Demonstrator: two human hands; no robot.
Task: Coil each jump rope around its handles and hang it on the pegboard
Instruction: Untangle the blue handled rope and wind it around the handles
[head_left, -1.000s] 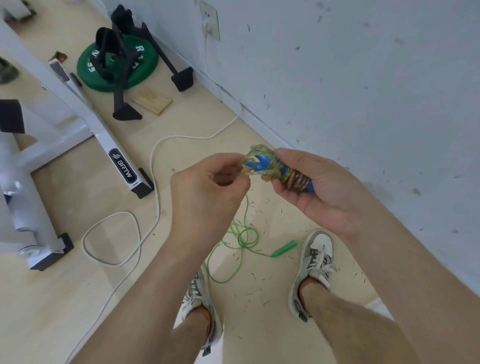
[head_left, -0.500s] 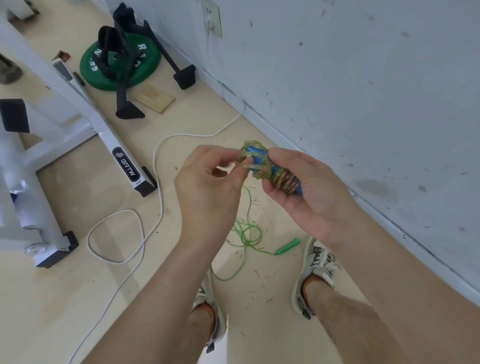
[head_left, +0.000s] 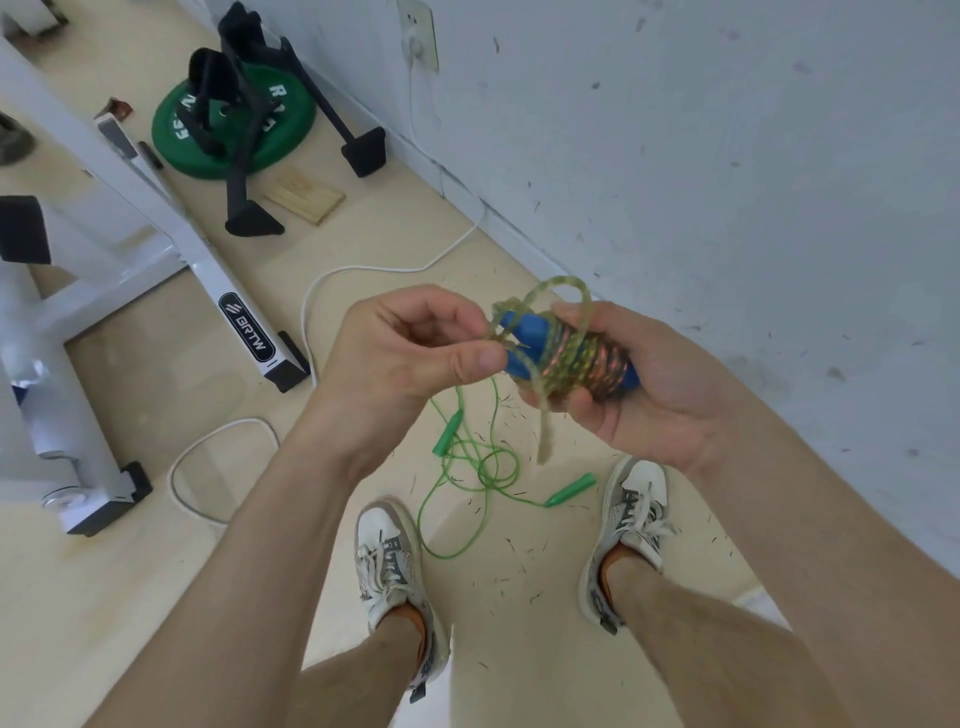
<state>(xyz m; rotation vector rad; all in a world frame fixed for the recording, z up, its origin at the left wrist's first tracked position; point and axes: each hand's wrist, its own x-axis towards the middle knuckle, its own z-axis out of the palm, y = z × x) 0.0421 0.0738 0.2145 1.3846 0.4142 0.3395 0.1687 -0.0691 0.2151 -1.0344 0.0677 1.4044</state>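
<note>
Hands: the left hand (head_left: 410, 348) pinches a loop of the yellow rope (head_left: 576, 358) between thumb and fingers. The right hand (head_left: 649, 384), just at its three o'clock, is wrapped round the bundle.
Floor: the pale floor (head_left: 156, 597) is scattered with small dark flecks.
Second rope: the green rope (head_left: 467, 467) lies loose and tangled on the floor at six o'clock of the hands, between the shoes (head_left: 387, 561), uncoiled.
First rope: mostly wound round the blue handles (head_left: 527, 330); one loop stands up at twelve o'clock.
Loose end: a short tail (head_left: 544, 441) hangs at six o'clock from the bundle.
Done: the first coil looks nearly finished.
Left: secure the tail and hang the bundle (no pegboard is in view), then do the whole green rope.
</note>
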